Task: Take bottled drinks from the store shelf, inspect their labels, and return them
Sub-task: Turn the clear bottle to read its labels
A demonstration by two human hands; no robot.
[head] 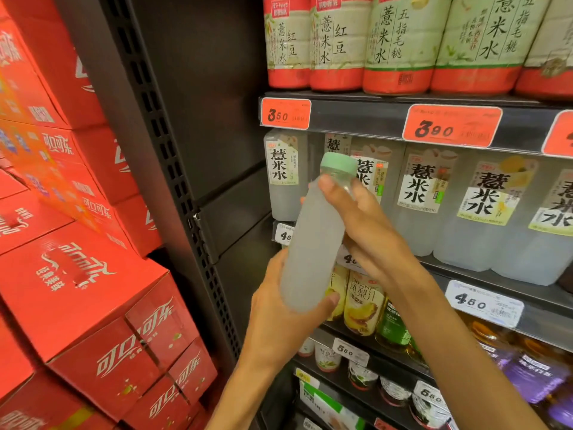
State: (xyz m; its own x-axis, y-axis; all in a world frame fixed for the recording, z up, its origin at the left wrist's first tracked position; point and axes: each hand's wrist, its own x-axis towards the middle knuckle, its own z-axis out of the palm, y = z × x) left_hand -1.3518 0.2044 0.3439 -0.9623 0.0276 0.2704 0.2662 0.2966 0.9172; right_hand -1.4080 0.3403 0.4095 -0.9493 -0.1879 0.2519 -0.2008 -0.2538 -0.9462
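Bottle [313,243]: cloudy, smooth plastic, green-capped; label turned away, unseen.
Left grip [279,308]: base is clasped.
Right grip [362,225]: neck is clasped.
Shelf [366,114]: behind both grips, cut off rightward.

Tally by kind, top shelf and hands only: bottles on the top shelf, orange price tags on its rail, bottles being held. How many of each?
Top-shelf bottles: 5
Orange price tags: 3, the rightmost cut off by the frame edge
Held bottle, in the left hand and right hand: 1
Total: 9
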